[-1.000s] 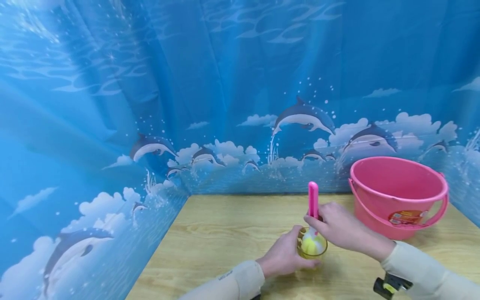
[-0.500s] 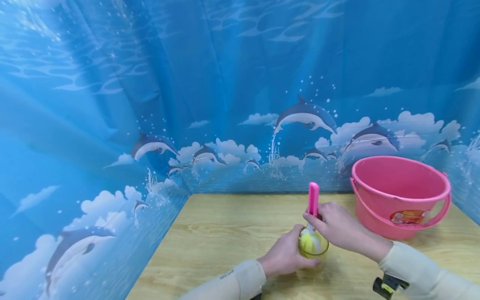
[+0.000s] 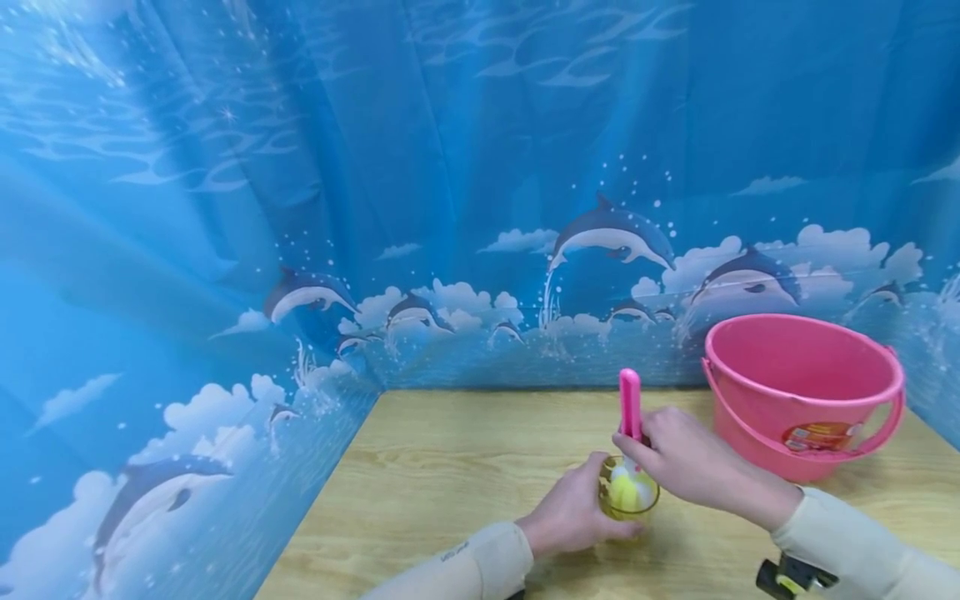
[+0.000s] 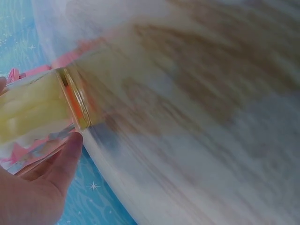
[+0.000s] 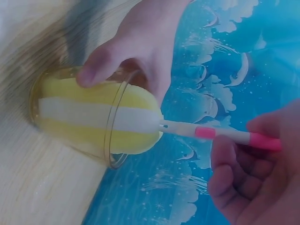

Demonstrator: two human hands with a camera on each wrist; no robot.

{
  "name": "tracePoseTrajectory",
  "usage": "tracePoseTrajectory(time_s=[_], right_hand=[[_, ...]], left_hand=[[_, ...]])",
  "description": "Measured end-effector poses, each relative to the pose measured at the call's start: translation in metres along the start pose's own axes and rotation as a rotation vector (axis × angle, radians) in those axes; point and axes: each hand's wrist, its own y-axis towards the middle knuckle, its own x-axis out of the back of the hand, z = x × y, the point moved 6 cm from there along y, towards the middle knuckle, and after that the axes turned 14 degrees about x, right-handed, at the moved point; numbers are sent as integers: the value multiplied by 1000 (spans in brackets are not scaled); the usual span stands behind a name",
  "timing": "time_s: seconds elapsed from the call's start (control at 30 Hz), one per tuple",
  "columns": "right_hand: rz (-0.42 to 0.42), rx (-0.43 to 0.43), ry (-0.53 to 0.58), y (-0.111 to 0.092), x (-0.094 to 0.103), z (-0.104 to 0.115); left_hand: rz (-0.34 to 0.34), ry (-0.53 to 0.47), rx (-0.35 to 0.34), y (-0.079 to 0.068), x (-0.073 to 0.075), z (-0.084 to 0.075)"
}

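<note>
My left hand (image 3: 573, 510) grips an amber see-through glass (image 3: 651, 505) from its left side, and the glass stands upright on the table. Inside the glass sits the yellow-and-white sponge head (image 5: 93, 115) of a bottle brush, filling most of it. My right hand (image 3: 686, 458) holds the brush's pink-and-white handle (image 3: 631, 404), which points up out of the glass. In the right wrist view the thumb and curled fingers (image 5: 225, 154) close round the handle. The left wrist view shows the left thumb (image 4: 70, 157) against the glass, with the yellow sponge behind its wall.
A pink bucket (image 3: 750, 433) with a pink carrying handle stands on the wooden table (image 3: 435, 467) at the back right, close to my right forearm. A blue curtain (image 3: 450, 167) printed with dolphins hangs behind the table and along its left side.
The brush handle has shifted only slightly between the frames. Both hands keep their holds on the glass and brush, and the bucket stays in place.
</note>
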Motion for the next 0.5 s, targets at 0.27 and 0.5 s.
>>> tracePoseTrajectory(time_s=[0.27, 0.5], right_hand=[[13, -18, 60, 0, 3, 2], [-22, -1, 79, 4, 12, 5]], left_hand=[[12, -11, -11, 0, 0, -1], [38, -48, -9, 0, 0, 0]])
